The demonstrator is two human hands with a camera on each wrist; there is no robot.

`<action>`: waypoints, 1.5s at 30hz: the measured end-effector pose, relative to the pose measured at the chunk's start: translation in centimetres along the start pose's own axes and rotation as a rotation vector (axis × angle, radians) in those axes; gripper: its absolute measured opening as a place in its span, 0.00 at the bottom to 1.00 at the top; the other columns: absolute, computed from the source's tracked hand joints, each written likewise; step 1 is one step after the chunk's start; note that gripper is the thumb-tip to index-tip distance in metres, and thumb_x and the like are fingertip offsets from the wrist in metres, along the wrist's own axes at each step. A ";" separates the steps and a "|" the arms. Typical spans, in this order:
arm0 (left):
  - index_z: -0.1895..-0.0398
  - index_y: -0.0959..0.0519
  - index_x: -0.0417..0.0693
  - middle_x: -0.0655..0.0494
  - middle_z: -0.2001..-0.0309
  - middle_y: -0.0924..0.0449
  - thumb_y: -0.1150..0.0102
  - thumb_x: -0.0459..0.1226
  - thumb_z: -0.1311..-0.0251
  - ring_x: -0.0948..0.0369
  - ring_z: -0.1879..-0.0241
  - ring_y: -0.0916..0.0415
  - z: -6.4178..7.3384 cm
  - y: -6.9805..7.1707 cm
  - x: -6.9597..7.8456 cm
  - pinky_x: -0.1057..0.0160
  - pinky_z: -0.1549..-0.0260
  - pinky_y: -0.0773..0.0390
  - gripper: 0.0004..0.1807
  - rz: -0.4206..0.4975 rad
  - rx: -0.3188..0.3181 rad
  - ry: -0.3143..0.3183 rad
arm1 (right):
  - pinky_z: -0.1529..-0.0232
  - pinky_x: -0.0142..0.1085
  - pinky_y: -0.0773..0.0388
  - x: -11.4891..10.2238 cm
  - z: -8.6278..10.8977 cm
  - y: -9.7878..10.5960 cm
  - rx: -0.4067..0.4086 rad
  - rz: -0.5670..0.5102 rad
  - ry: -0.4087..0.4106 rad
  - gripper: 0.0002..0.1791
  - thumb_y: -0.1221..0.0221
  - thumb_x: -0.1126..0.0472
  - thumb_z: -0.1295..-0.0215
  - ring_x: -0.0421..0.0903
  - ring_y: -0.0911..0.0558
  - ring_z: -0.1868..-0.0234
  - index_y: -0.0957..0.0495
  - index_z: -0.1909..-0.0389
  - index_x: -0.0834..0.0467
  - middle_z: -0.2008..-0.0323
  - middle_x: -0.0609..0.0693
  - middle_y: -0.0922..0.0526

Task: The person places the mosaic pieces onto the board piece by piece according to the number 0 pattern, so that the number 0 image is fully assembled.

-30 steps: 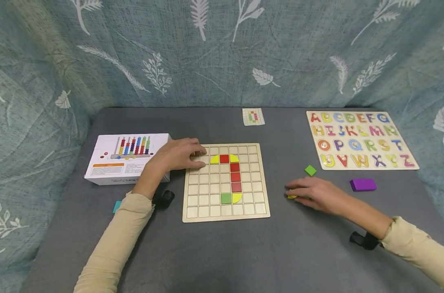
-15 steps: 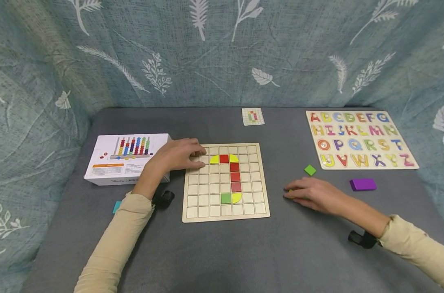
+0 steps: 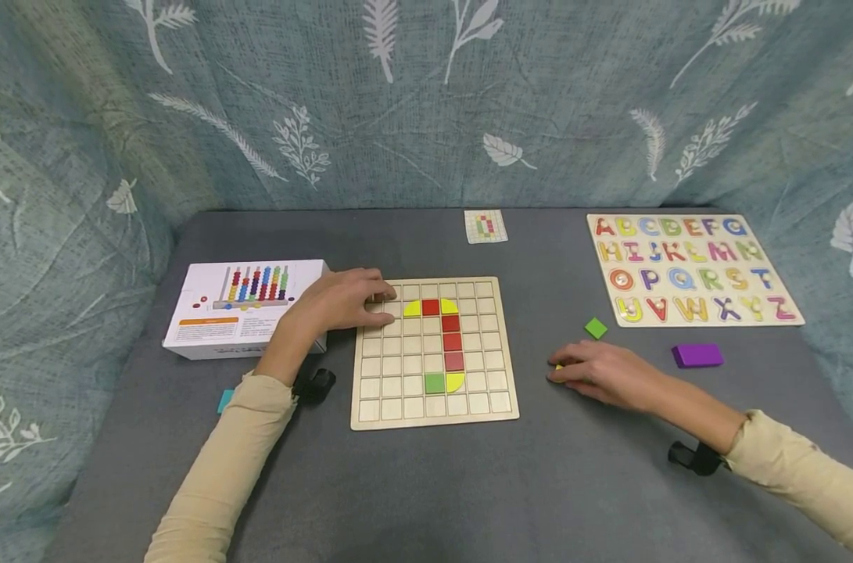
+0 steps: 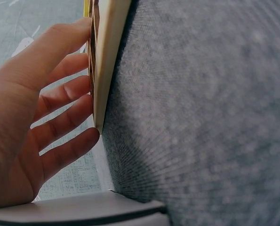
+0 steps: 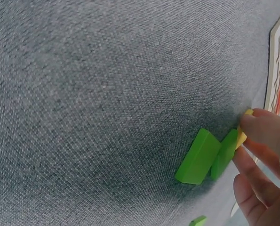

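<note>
My left hand point(image 3: 345, 301) rests its fingertips on the upper left corner of the wooden grid board point(image 3: 391, 410). On the board lie yellow quarter-round tiles point(image 3: 455, 381), several red square tiles point(image 3: 452, 341) and a green square tile point(image 3: 435, 382), forming a hooked line. To the right of the board, low over the table, my right hand point(image 3: 609, 375) pinches a small yellow tile point(image 5: 243, 132) between thumb and fingers. Close against it in the right wrist view are two green pieces point(image 5: 198, 157), hidden under the hand in the head view.
A loose green tile point(image 3: 596, 328) lies beyond the right hand, a purple block point(image 3: 698, 356) to its right. Farther back are an alphabet puzzle board point(image 3: 612, 293) and a small pattern card point(image 3: 485, 227). A white abacus box point(image 3: 243, 305) and a teal piece point(image 3: 225, 401) are at left.
The right hand has shifted slightly left, and its fingers have moved around the yellow tile, which shows higher between the fingertips. The left hand stays on the board.
</note>
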State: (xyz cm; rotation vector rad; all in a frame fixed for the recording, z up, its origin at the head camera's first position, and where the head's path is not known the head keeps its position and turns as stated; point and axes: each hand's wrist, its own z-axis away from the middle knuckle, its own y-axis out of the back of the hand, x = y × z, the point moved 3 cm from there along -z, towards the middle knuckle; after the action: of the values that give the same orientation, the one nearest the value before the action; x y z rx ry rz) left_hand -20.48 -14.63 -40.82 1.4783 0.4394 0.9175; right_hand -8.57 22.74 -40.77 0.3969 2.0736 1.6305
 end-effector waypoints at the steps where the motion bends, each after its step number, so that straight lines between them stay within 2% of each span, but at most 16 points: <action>1: 0.49 0.18 0.58 0.60 0.62 0.24 0.36 0.53 0.42 0.64 0.63 0.28 0.0 0.0 0.0 0.63 0.66 0.28 0.20 0.001 0.000 0.000 | 0.62 0.40 0.20 0.0 0.0 0.0 -0.002 0.002 0.001 0.17 0.29 0.68 0.51 0.44 0.18 0.56 0.14 0.58 0.51 0.55 0.49 0.17; 10: 0.49 0.18 0.58 0.61 0.62 0.23 0.36 0.53 0.42 0.64 0.63 0.28 0.0 0.0 0.0 0.62 0.66 0.27 0.20 0.003 0.002 0.005 | 0.63 0.37 0.20 0.1 0.0 -0.3 -0.004 0.021 0.003 0.17 0.29 0.67 0.50 0.42 0.20 0.57 0.14 0.58 0.50 0.55 0.46 0.17; 20: 0.51 0.17 0.58 0.61 0.62 0.23 0.35 0.53 0.43 0.64 0.64 0.28 0.0 0.0 0.0 0.63 0.67 0.28 0.19 -0.010 0.012 -0.002 | 0.69 0.33 0.24 0.1 -0.1 -0.5 -0.003 0.020 0.002 0.16 0.32 0.66 0.47 0.41 0.23 0.60 0.14 0.57 0.50 0.57 0.44 0.17; 30: 0.51 0.17 0.59 0.61 0.62 0.23 0.36 0.54 0.42 0.64 0.64 0.28 0.0 0.0 0.0 0.63 0.67 0.28 0.19 -0.014 0.021 -0.008 | 0.64 0.37 0.22 0.3 -0.5 -0.6 -0.036 -0.010 -0.009 0.16 0.32 0.68 0.47 0.42 0.22 0.60 0.15 0.57 0.51 0.57 0.45 0.17; 39: 0.51 0.17 0.59 0.61 0.62 0.24 0.36 0.54 0.42 0.64 0.65 0.29 -0.1 0.0 0.0 0.63 0.67 0.28 0.19 -0.018 0.010 -0.014 | 0.61 0.39 0.21 0.7 -0.6 -0.7 0.039 -0.098 0.019 0.21 0.29 0.72 0.54 0.43 0.20 0.59 0.16 0.56 0.56 0.58 0.48 0.18; 45: 0.51 0.17 0.58 0.61 0.63 0.24 0.37 0.53 0.42 0.65 0.66 0.31 0.0 0.0 0.1 0.64 0.67 0.30 0.18 -0.011 0.009 -0.018 | 0.62 0.38 0.20 1.0 -0.7 -0.9 0.046 -0.095 0.030 0.21 0.28 0.71 0.54 0.43 0.19 0.59 0.16 0.55 0.56 0.58 0.48 0.18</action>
State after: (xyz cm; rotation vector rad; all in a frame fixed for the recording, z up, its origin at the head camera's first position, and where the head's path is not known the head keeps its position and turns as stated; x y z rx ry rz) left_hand -20.46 -14.55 -40.77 1.4898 0.4385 0.8937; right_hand -9.77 22.45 -41.66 0.2864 2.1224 1.5448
